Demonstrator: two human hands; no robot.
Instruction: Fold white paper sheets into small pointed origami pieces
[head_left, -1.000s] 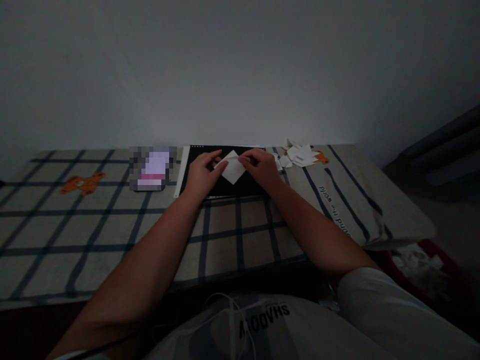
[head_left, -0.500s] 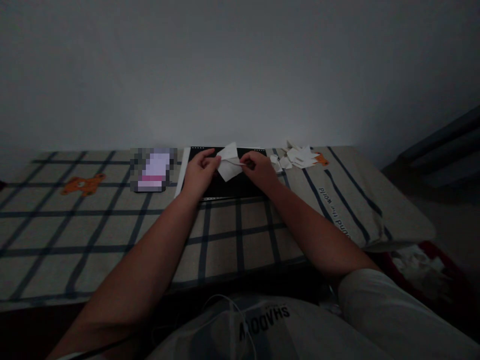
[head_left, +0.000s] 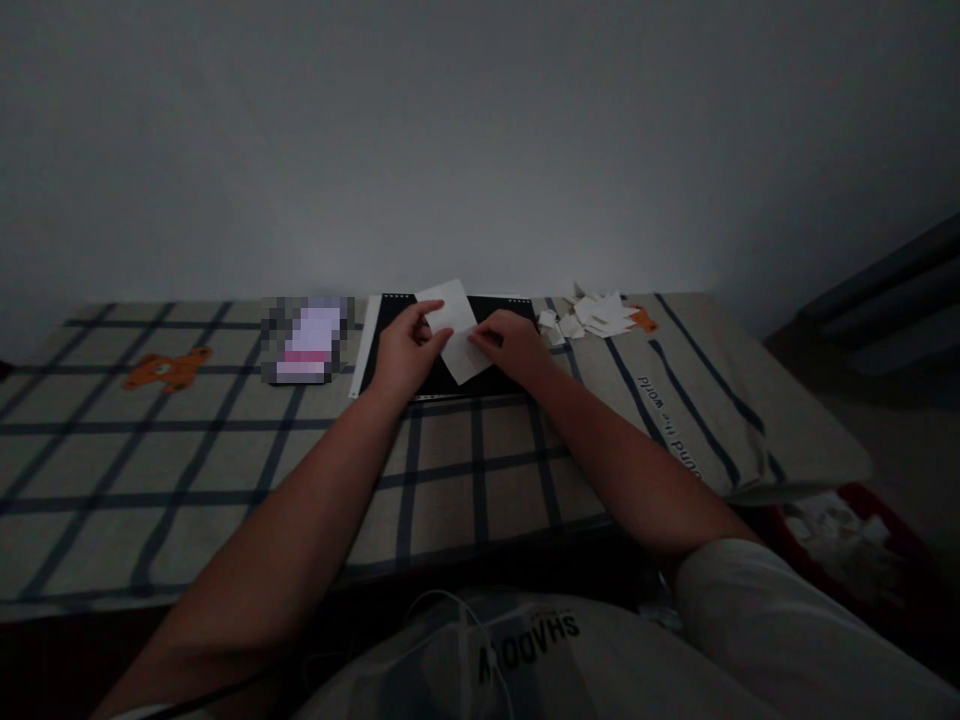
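A small white piece of paper [head_left: 456, 318] is held tilted between my two hands, above a black sheet [head_left: 431, 382] with a white edge and small holes. At the paper's left edge, my left hand [head_left: 409, 345] grips it with thumb and fingers. My right hand [head_left: 510, 342] pinches the paper from its right side. The fingertips of the right hand partly hide that edge. Just right of my right hand, a heap of folded white paper pieces [head_left: 600, 315] lies on the checked cloth.
The checked tablecloth [head_left: 300, 465] covers the table against a grey wall [head_left: 465, 150]. A phone [head_left: 307, 340], partly pixelated, lies left of the black sheet. Below the table's right end, a red container [head_left: 907, 545] holds crumpled white paper.
The paper has turned and opened flatter, its lower corner now reaching nearer to me. My left fingers have shifted onto its face; my right fingers have moved slightly left.
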